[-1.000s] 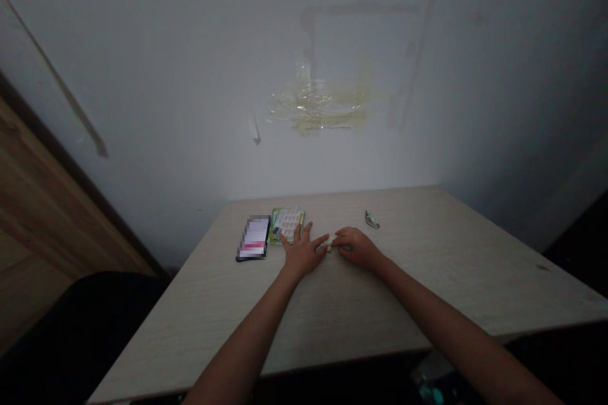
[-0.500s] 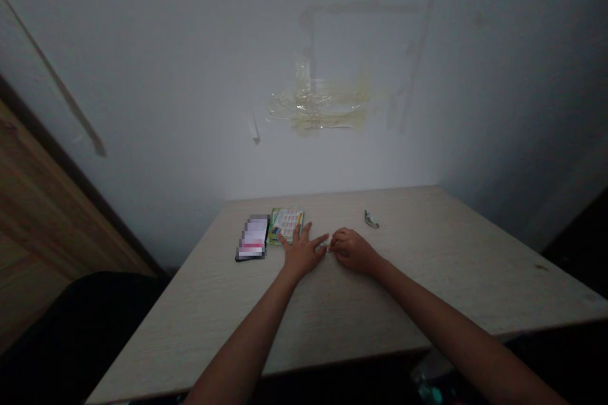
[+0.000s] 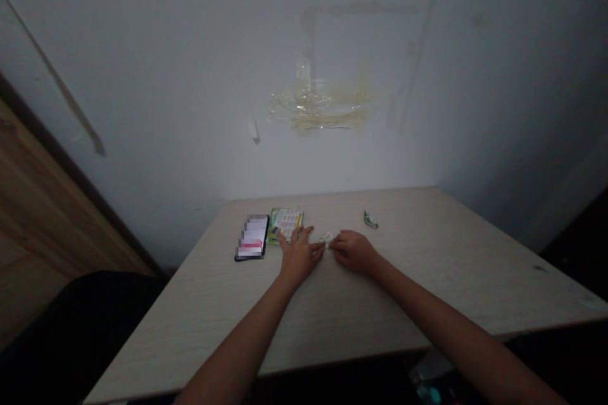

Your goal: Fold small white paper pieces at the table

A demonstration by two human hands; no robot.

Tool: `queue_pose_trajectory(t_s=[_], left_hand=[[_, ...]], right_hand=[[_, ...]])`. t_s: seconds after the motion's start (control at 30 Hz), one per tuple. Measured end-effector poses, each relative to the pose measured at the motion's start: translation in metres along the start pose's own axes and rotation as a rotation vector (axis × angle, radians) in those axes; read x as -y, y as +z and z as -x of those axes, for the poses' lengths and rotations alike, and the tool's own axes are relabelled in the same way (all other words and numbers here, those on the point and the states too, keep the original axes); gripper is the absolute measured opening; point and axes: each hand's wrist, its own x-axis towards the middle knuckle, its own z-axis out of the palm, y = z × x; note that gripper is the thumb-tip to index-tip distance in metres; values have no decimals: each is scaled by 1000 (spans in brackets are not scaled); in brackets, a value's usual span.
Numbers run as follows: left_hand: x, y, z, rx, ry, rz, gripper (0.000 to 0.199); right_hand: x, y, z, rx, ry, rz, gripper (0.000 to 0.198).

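Observation:
A small white crumpled piece (image 3: 327,238), too small to make out its kind, lies on the table between my two hands. My right hand (image 3: 355,252) has its fingers pinched together at the right edge of this piece. On the other side is my left hand (image 3: 297,259), low over the tabletop with fingers spread. Its thumb and index finger reach to the left edge of the white piece, while its other fingertips touch or overlap the near right part of a green and white printed packet (image 3: 287,218).
A phone (image 3: 253,238) with a lit, blurred screen lies left of the packet. Farther back on the right is a small crumpled green and white wrapper (image 3: 371,220). The pale wooden table (image 3: 408,323) meets a wall with old clear tape (image 3: 327,104). A dark chair-like shape (image 3: 90,316) stands left.
The white piece shows more between my hands now. My left hand has shifted slightly left and its thumb and index finger have drawn closer together. My right hand has barely moved.

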Motion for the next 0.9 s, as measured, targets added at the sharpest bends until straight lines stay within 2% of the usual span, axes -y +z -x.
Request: queue_pose_trajectory(t_s=[0.33,0.63,0.9], left_hand=[[-1,-1,1,-33,-3,-56,22],[2,-5,2,-23,-26,-81,25],[-6,-7,4,-32,-59,-127,28]], right_hand=[[2,-2,0,-2,-26,-20,27],[0,2,1,39,48,-51,29],[2,-1,0,48,72,-54,29]])
